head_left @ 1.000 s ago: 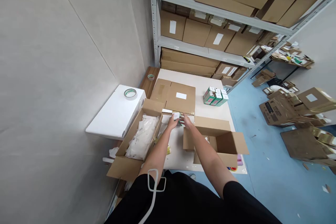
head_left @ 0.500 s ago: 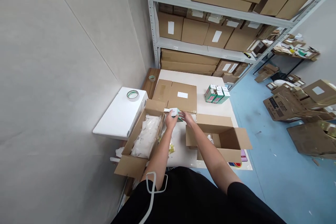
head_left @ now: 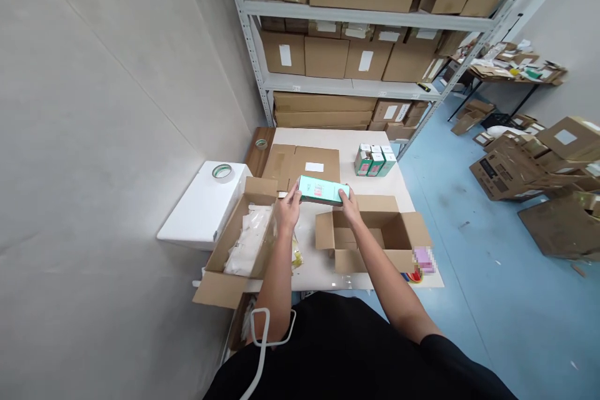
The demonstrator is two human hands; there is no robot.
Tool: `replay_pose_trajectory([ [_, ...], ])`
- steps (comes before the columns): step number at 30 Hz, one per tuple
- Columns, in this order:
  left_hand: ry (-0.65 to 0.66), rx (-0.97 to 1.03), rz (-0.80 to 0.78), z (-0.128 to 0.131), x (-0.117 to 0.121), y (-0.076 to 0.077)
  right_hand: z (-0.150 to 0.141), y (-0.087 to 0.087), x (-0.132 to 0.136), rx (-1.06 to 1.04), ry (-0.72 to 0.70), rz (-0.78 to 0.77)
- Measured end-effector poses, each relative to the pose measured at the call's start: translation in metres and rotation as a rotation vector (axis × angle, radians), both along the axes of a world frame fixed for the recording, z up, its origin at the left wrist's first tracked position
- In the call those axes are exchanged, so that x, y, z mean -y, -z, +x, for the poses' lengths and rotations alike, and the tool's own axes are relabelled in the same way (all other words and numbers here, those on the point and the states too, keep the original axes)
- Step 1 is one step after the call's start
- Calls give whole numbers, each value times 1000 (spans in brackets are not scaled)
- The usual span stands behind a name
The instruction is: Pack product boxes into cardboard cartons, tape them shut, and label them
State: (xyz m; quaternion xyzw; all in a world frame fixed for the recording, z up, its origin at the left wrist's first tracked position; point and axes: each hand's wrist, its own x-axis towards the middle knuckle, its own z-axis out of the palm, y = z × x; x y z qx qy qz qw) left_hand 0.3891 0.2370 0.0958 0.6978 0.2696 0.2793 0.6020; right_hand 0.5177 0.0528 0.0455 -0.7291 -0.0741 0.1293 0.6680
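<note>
A long green carton point(head_left: 322, 190) with pink print is held level above the table, stretched between my two hands. My left hand point(head_left: 287, 207) grips its left end, and my right hand point(head_left: 350, 206) grips its right end with the thumb on top. Behind it lies a flat closed cardboard box point(head_left: 323, 156) with a white label. Below my right forearm stands an open cardboard box point(head_left: 398, 260), flaps spread. To the left, another open cardboard box point(head_left: 220, 290) holds white plastic packaging point(head_left: 250, 237). Several green-and-white cartons point(head_left: 375, 161) stand together at the table's far right.
A tape roll point(head_left: 222, 171) rests on a white foam box point(head_left: 197, 206) by the wall; another tape roll point(head_left: 261, 144) lies beyond. Shelving point(head_left: 365, 15) full of cardboard boxes rises behind the white table point(head_left: 309, 262). Cardboard boxes point(head_left: 506, 169) lie piled on the blue floor at right.
The green carton has turned from end-on to lengthwise, its printed long side now showing. My right hand has moved right to its other end. The camera view has shifted slightly.
</note>
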Motion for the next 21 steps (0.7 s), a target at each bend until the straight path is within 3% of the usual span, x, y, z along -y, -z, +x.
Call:
replay_pose_trajectory([
  [4, 162, -83, 85, 12, 67, 8, 0, 1, 75, 4, 74, -35],
  [7, 296, -121, 30, 21, 126, 22, -1, 6, 131, -27, 137, -72],
  [11, 311, -231, -10, 23, 185, 41, 2, 15, 184, -82, 136, -76],
  [14, 238, -256, 62, 21, 201, 52, 11, 20, 207, -76, 85, -69],
  [17, 160, -285, 201, 17, 199, 60, 19, 20, 224, -49, 53, -44],
  [21, 209, -499, 354, 4, 189, 75, 20, 21, 244, -53, -13, 34],
])
